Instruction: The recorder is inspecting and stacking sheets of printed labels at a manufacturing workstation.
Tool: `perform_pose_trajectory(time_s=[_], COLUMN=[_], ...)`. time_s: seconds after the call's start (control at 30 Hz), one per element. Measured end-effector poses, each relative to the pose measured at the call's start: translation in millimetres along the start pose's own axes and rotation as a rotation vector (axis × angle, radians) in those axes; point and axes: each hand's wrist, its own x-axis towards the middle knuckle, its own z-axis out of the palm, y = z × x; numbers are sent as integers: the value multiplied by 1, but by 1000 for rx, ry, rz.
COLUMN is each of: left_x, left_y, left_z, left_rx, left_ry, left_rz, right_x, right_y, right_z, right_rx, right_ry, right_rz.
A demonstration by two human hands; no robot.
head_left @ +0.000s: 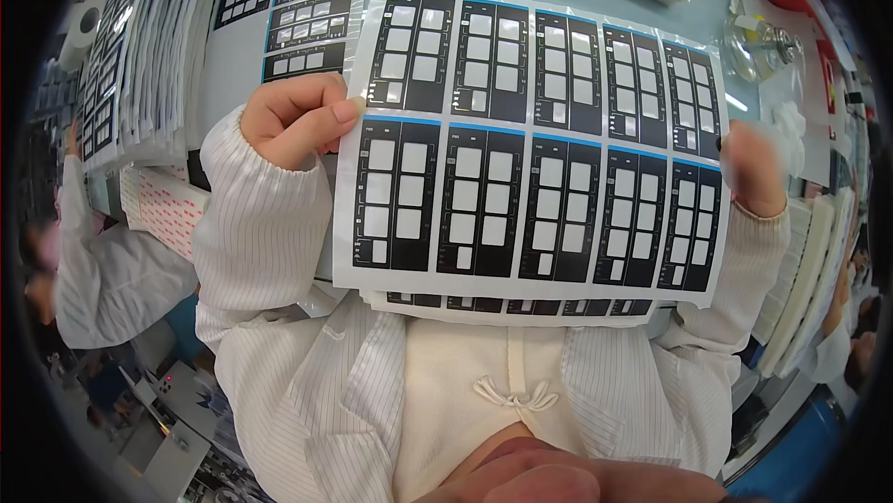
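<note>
Sheet (528, 145) of black label panels with white windows and blue top edges is nearest, raised in front of the person's chest. At its left edge, the left hand (299, 120) pinches it between thumb and curled fingers. At its right edge the right hand (753, 168) is bent inward, too blurred to tell whether it grips. A second printed sheet (512, 316) shows beneath its lower edge. Left of it rises a tall stack of sheets (153, 57); beyond its top right corner stands a clear bottle (758, 47).
</note>
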Motion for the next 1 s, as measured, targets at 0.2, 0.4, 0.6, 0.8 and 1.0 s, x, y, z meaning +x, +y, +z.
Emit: perform_pose_trajectory(time_s=[0.2, 0.4, 0.6, 0.8, 1.0], left_x=[0, -1, -2, -4, -2], left_y=[-1, -4, -3, -6, -4], left_z=[-4, -4, -6, -9, -5], left_rx=[11, 42, 39, 31, 37], left_ry=[-12, -34, -46, -55, -33], left_rz=[58, 71, 77, 88, 102], right_x=[0, -3, -6, -6, -5], right_y=[0, 0, -2, -5, -6], right_z=[4, 4, 9, 13, 7], right_rx=[-4, -16, -31, -1, 31], right_ry=[1, -20, 14, -6, -48], right_rz=[-21, -28, -12, -25, -25])
